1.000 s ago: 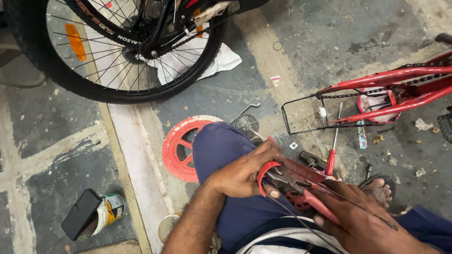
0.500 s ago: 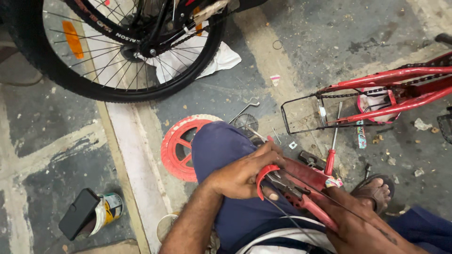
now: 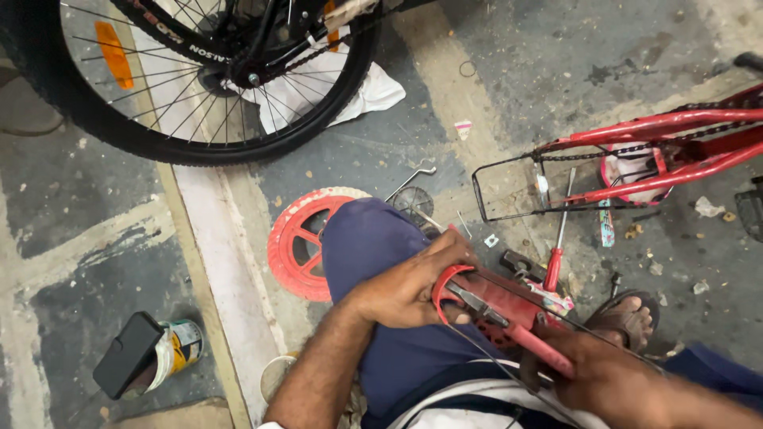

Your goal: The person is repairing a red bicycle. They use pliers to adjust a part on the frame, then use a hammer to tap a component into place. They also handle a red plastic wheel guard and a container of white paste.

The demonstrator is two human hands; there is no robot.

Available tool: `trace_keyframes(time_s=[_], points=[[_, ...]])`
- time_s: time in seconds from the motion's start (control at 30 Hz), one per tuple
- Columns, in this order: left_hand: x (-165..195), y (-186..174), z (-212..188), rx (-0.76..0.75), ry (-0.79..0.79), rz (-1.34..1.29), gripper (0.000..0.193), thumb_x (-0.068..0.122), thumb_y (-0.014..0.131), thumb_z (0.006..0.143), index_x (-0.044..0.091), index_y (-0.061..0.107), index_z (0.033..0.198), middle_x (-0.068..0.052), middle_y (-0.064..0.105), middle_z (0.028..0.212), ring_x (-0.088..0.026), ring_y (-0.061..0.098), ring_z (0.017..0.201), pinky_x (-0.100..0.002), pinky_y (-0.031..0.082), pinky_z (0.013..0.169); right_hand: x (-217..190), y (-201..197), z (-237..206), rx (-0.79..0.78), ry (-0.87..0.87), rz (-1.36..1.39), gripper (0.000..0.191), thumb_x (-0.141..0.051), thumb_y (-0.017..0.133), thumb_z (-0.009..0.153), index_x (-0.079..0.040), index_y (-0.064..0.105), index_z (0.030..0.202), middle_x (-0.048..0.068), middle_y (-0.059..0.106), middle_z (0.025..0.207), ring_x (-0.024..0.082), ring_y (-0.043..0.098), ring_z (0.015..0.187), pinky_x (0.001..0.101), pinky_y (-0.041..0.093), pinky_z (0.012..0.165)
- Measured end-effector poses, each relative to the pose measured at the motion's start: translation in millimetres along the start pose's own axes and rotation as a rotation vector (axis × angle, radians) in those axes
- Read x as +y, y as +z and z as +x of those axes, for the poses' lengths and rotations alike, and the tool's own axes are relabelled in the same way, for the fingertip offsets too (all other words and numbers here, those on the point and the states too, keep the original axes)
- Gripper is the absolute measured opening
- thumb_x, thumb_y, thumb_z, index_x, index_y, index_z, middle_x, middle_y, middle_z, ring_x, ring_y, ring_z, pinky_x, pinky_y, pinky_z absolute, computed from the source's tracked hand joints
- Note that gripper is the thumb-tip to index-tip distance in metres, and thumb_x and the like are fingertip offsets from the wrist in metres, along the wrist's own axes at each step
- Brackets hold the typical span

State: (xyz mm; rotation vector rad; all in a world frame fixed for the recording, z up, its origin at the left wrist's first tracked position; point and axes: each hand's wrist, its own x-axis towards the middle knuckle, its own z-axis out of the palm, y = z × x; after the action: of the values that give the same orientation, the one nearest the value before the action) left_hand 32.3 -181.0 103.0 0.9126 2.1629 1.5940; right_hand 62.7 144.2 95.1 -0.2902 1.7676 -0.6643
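Seated, seen from above: a person works on a small red bicycle part across the lap.
Right hand (image 3: 612, 373): fingers curled around the red handles of pliers (image 3: 509, 318); how firmly they press cannot be told.
Left hand (image 3: 409, 282): fingers wrapped over the red chain guard (image 3: 497, 298), thumb beneath it, just left of the right hand.
Knee (image 3: 366, 238): blue trousers, directly under the left hand.
Foot (image 3: 632, 318): in a sandal, just above the right hand.
Beyond the left hand: small red plastic wheel (image 3: 298, 246) flat on the floor.
Beyond the right hand: red-handled screwdriver (image 3: 556, 246), then a red bicycle frame (image 3: 660, 151).
Left, well apart: paint tin (image 3: 179, 349).
Farthest: black spoked bicycle wheel (image 3: 183, 87).
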Motion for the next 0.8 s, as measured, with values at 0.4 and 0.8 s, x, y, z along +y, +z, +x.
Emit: trace_keyframes(time_s=[0.4, 0.8], points=[[1.8, -3.6, -9.2, 0.157, -0.103, -0.229, 0.082, 0.027, 0.099, 0.062, 0.005, 0.056, 0.129, -0.006, 0.059, 0.119, -0.019, 0.058, 0.114, -0.033, 0.050, 0.101, 7.6, -18.0, -13.2, 0.588, -0.033, -0.838, 0.087, -0.068, 0.075, 0.069, -0.043, 0.054, 0.149, 0.009, 0.049, 0.150, 0.031, 0.047, 0.137, 0.0470, 0.044, 0.106], [7.7, 13.4, -22.0, 0.284, -0.165, -0.832, 0.077, 0.008, 0.088, 0.075, 0.005, 0.042, 0.136, -0.008, 0.053, 0.133, -0.021, 0.056, 0.135, -0.042, 0.048, 0.117, -68.9, -7.4, -34.4, 1.287, -0.348, -1.120, 0.042, -0.034, 0.060, 0.082, -0.038, 0.068, 0.123, 0.014, 0.059, 0.130, 0.034, 0.054, 0.126, 0.0613, 0.035, 0.114]])
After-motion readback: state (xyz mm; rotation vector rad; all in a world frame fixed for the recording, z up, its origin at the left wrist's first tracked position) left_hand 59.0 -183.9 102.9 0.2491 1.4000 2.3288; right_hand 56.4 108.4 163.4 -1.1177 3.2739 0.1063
